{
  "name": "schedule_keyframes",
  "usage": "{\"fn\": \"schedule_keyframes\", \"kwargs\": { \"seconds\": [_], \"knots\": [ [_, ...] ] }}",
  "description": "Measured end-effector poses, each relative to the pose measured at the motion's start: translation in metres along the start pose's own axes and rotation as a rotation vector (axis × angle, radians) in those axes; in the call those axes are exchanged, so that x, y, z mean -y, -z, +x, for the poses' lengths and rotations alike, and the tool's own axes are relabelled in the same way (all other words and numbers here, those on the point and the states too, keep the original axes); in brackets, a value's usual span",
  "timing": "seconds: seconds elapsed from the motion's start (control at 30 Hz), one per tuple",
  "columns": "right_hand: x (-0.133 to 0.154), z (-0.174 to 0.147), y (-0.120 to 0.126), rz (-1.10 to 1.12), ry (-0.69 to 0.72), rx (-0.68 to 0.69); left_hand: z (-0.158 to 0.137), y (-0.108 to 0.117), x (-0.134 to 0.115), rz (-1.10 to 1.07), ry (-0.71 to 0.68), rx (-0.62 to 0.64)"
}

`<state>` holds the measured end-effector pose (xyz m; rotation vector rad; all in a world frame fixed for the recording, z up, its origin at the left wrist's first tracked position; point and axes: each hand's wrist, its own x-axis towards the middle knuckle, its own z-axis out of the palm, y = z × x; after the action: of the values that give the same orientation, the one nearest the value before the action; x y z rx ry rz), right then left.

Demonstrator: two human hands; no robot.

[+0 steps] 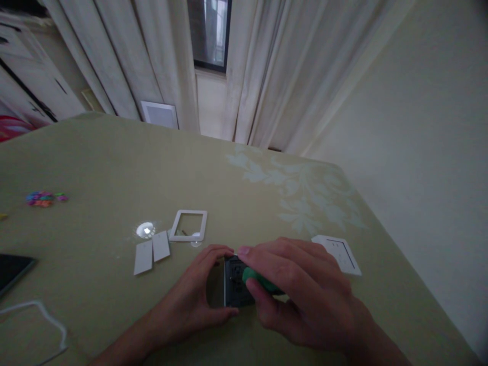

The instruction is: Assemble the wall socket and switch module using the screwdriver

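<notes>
My left hand (pixel 190 300) grips a dark, square wall switch body (pixel 232 292) by its upper and lower edges, thumb at the near side and fingers at the far side. Wrapped in the fingers of my right hand (pixel 305 290) is a screwdriver with a green handle (pixel 263 282). Its handle end lies over the switch body; the tip is hard to make out, and my right hand hides the body's right part. Beyond my left hand lies a white square frame (pixel 204 226). Two white rectangular plates (pixel 143 257) rest to the left of it.
A white plate with slots (pixel 339 254) lies right of my right hand. At left are a dark flat device (pixel 15 269), a white cable (pixel 49 320) and several small colourful pieces (pixel 43 198). A clear round item (pixel 145 230) shines near the plates. Curtains (pixel 163 61) hang beyond the table (pixel 152 168).
</notes>
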<state>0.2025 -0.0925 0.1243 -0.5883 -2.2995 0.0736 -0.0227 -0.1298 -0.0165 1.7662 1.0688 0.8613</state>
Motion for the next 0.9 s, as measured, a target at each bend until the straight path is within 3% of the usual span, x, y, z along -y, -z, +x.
{"fn": "schedule_keyframes", "kwargs": {
  "seconds": [0.2, 0.47, 0.63, 0.8, 0.9],
  "knots": [
    [-0.005, -0.004, -0.001, 0.03, -0.014, 0.014, -0.001, 0.002, -0.002, 0.021, 0.017, -0.009],
    [-0.009, -0.001, -0.001, 0.056, 0.003, 0.023, -0.005, 0.009, 0.001, 0.01, 0.083, 0.073],
    [-0.008, 0.003, 0.007, 0.209, -0.043, 0.125, -0.005, 0.009, 0.007, 0.03, 0.062, 0.042],
    [-0.009, 0.001, -0.002, 0.147, -0.029, -0.007, -0.004, 0.008, 0.007, 0.087, 0.024, 0.045],
    [-0.009, 0.001, -0.007, 0.234, -0.014, 0.025, -0.003, 0.007, 0.001, 0.096, -0.005, 0.049]
  ]
}}
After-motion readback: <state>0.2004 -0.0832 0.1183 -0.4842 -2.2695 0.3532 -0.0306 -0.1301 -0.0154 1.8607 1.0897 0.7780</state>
